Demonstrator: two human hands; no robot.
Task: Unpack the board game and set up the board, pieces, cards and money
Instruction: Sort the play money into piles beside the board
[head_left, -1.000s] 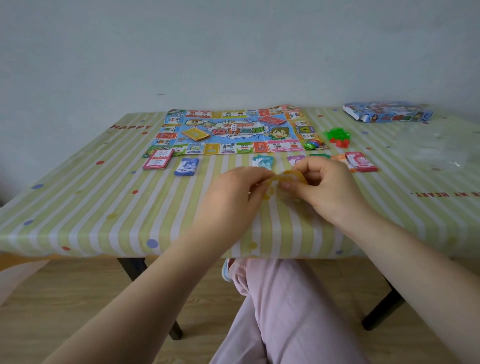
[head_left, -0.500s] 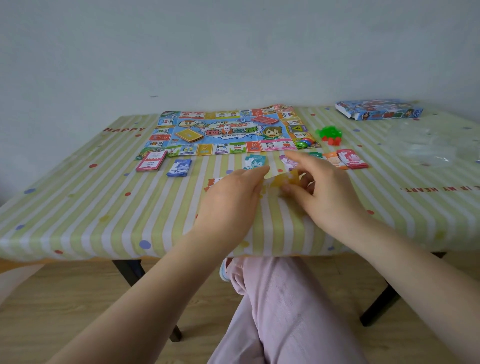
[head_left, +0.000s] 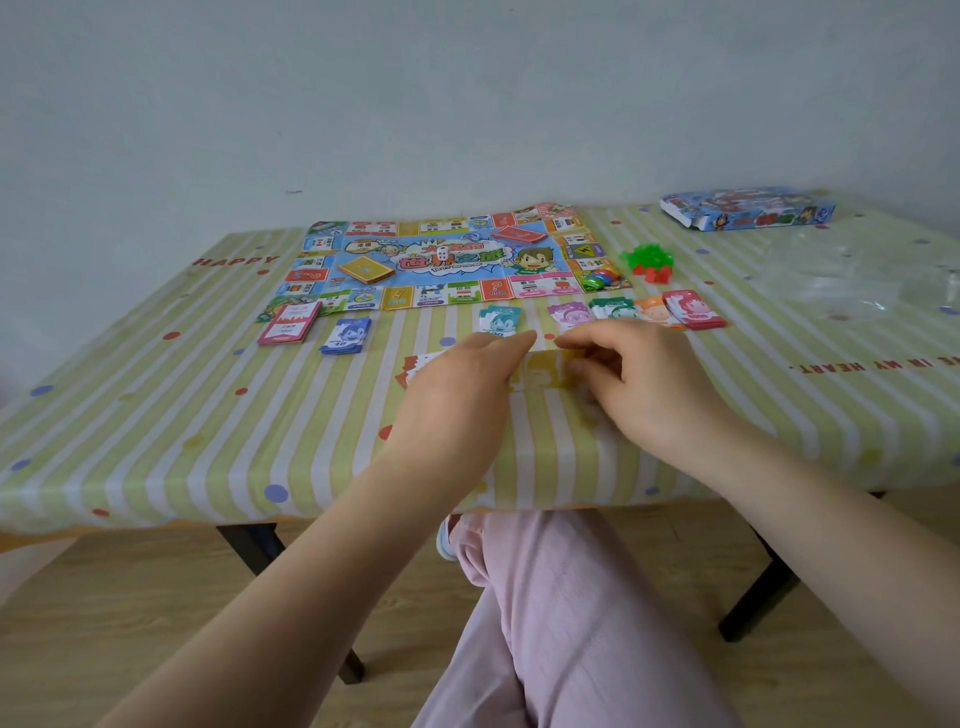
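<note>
We've got the yellow money stack (head_left: 545, 371) pinched between left hand (head_left: 462, 384) and right hand (head_left: 639, 379), probably squaring it up for the near-edge row of bills beside the board (head_left: 447, 260).

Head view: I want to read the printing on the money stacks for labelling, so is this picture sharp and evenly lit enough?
Head view: light is soft and even, no hard shadows or glare; the flat colourful game board is fairly sharp, yet small print is too small to read; the yellow paper notes between both hands look smeared; wide-angle lens bends the striped table edge.
</note>
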